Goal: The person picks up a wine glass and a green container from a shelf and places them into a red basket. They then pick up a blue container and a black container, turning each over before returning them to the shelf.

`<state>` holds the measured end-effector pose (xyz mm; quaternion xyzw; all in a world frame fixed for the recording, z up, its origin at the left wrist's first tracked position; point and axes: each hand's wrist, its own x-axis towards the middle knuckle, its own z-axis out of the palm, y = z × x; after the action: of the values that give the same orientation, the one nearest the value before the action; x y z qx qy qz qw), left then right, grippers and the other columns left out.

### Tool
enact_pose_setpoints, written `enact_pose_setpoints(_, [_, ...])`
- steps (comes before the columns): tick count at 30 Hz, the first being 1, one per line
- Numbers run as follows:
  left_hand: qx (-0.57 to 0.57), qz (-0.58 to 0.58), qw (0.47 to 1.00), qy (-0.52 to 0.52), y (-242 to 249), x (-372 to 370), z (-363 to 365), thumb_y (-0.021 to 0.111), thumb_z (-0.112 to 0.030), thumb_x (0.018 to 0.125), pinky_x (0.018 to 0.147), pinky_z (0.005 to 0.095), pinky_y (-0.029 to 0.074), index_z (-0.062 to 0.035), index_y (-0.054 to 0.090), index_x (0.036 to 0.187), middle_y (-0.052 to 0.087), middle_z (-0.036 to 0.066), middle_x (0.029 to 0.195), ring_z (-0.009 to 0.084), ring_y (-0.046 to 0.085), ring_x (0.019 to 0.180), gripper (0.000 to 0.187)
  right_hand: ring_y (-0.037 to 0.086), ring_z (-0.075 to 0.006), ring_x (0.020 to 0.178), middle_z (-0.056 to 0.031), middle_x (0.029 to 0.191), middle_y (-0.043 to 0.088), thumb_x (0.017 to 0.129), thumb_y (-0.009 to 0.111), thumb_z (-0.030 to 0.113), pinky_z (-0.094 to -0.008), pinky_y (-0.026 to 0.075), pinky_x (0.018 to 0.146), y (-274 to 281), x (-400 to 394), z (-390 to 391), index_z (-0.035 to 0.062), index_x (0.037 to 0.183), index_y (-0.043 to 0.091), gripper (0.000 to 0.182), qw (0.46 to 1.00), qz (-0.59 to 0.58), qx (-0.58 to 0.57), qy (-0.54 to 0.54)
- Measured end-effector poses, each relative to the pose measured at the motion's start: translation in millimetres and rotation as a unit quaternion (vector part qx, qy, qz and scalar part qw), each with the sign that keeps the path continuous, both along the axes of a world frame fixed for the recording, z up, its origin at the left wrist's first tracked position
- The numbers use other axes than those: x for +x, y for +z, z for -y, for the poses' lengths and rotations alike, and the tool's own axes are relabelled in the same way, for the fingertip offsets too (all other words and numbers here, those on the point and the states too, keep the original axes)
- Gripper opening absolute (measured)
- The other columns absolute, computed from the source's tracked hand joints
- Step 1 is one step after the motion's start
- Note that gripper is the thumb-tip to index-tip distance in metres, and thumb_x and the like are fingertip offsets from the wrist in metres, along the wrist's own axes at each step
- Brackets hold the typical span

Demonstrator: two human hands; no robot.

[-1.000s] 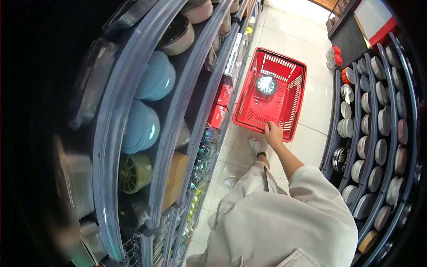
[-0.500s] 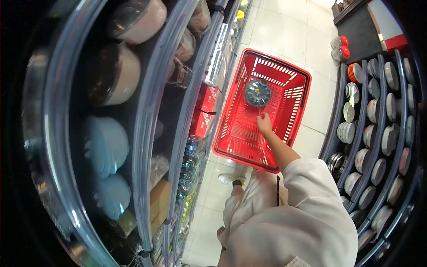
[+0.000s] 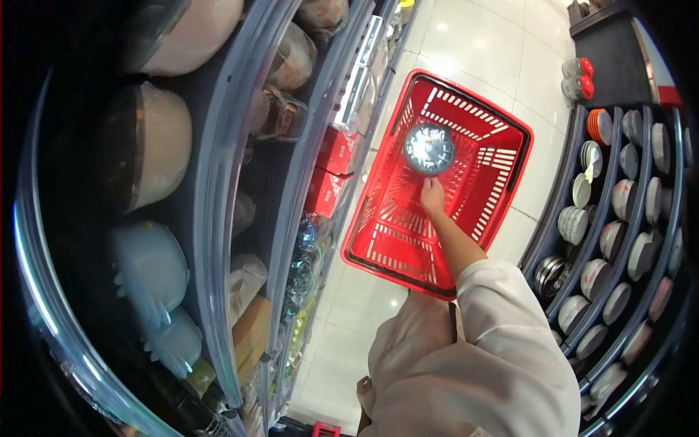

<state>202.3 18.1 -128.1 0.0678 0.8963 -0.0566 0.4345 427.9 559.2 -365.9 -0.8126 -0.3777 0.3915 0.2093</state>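
My right hand [image 3: 432, 195] reaches over the red shopping basket [image 3: 363, 251], its fingers closed at the near edge of a round, dark grey thing [image 3: 429, 148]. The round thing has a ribbed or segmented face with a small yellow mark, and strong glare on it hides its exact kind. It appears within the basket's outline, towards the far end. Only a small part of my left hand [image 3: 365, 386] shows, low beside my light-coloured clothing; its fingers cannot be made out.
On the left, shelves hold wrapped pots [image 3: 156, 146], light blue bowls [image 3: 151, 269] and red boxes [image 3: 329, 191]. Racks of plates and bowls [image 3: 572, 224] line the right, with red-lidded jars [image 3: 577, 89] beyond. Pale floor tiles [image 3: 466, 36] run between them.
The round thing now catches bright glare, and my hand meets its near edge. The basket looks slightly larger and turned. My view has shifted along the shelves.
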Motion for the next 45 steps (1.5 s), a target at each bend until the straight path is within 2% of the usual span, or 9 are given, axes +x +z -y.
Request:
enact_pose_setpoints(2, [0.013,-0.005,1.0,0.006,-10.8,13.7,-6.5,0.064,-0.027,0.085,0.071,0.0295,0.05,-0.001,0.056,0.112,0.066,0.01,0.088,0.0162,0.062,0.08,0.038,0.057,-0.0442,0.088,-0.0282,0.09,0.06,0.092,0.045,0.026,-0.0496,0.044,0.077,9.4,-0.8,-0.9,-0.0036,0.094,0.058,0.033,0.998,0.018,0.054,0.04])
enact_pose_setpoints(3, [0.124,0.015,0.985,0.12,-17.5,12.8,-15.2,0.06,-0.031,0.083,0.079,0.0377,0.05,0.0004,0.058,0.114,0.064,0.022,0.102,0.0302,0.064,0.091,0.044,0.057,-0.0444,0.085,-0.0279,0.088,0.06,0.093,0.045,0.027,-0.0499,0.044,0.075,14.6,-1.2,1.9,-0.0039,0.093,0.057,0.033,0.994,0.016,0.101,0.048])
enact_pose_setpoints(6, [0.217,0.049,0.971,-0.09,-44.8,-1.4,-41.6,0.06,-0.026,0.084,0.074,0.0347,0.051,0.0001,0.059,0.11,0.065,0.017,0.094,0.0251,0.063,0.084,0.037,0.06,-0.0356,0.075,-0.0226,0.083,0.06,0.094,0.044,0.026,-0.043,0.046,0.067,24.9,0.4,7.2,-0.0035,0.088,0.056,0.032,0.989,-0.05,0.137,0.035])
enact_pose_setpoints(10, [0.282,0.099,0.952,0.063,-34.0,8.4,-160.7,0.061,-0.025,0.088,0.076,0.0296,0.048,-0.0002,0.058,0.109,0.064,0.011,0.1,0.0173,0.06,0.088,0.032,0.059,-0.0126,0.071,-0.0064,0.079,0.056,0.096,0.043,0.021,-0.0262,0.049,0.065,100.7,4.0,23.4,0.0006,0.085,0.053,0.025,0.917,-0.37,0.09,-0.115])
enact_pose_setpoints(12, [0.365,0.164,0.91,0.106,-5.2,15.2,-226.7,0.057,-0.022,0.091,0.081,0.0282,0.047,-0.0002,0.057,0.112,0.063,0.009,0.102,0.0157,0.059,0.091,0.03,0.058,-0.0156,0.072,-0.0055,0.077,0.052,0.096,0.044,0.019,-0.0285,0.052,0.071,136.2,6.4,41.2,0.0029,0.085,0.05,0.021,0.905,-0.403,0.074,-0.114])
enact_pose_setpoints(22, [0.578,0.327,0.746,0.036,105.1,31.4,-356.9,0.057,-0.024,0.093,0.088,0.0295,0.046,-0.0064,0.023,0.142,0.038,0.015,0.137,0.0187,0.053,0.11,0.063,0.055,-0.0166,0.088,-0.0079,0.089,0.056,0.096,0.041,0.016,-0.0276,0.041,0.08,316.9,-3.4,137.0,-0.0024,0.091,0.054,0.023,0.928,-0.174,0.244,0.221])
enact_pose_setpoints(34, [0.747,0.289,0.59,0.096,187.6,-53.1,-261.0,0.059,-0.01,0.087,0.102,0.0324,0.032,-0.0063,0.016,0.145,0.031,0.012,0.141,0.0189,0.033,0.128,0.072,0.048,-0.0397,0.109,-0.0222,0.112,0.055,0.083,0.05,0.002,-0.0425,0.036,0.095,391.0,-96.1,220.6,-0.0008,0.105,0.062,0.025,0.768,-0.212,0.326,0.509])
enact_pose_setpoints(39, [0.792,0.206,0.572,0.064,195.5,-101.1,-169.1,0.062,-0.003,0.084,0.106,0.0353,0.028,-0.0072,-0.005,0.145,0.015,0.013,0.148,0.0228,0.022,0.133,0.091,0.035,-0.0271,0.121,-0.0177,0.131,0.031,0.073,0.067,0.009,-0.0406,0.028,0.101,374.6,-162.1,275.4,0.0003,0.13,0.025,0.071,0.753,-0.289,0.339,0.484])
enact_pose_setpoints(45, [0.806,0.184,0.553,0.105,197.4,-148.6,-84.6,0.06,-0.006,0.085,0.107,0.0364,0.026,-0.0072,-0.009,0.144,0.012,0.014,0.147,0.0238,0.017,0.135,0.09,0.035,-0.0347,0.122,-0.021,0.135,0.029,0.065,0.079,0.013,-0.0465,0.029,0.101,375.0,-229.3,318.0,0.0065,0.136,0.011,0.099,0.652,-0.284,0.445,0.544])
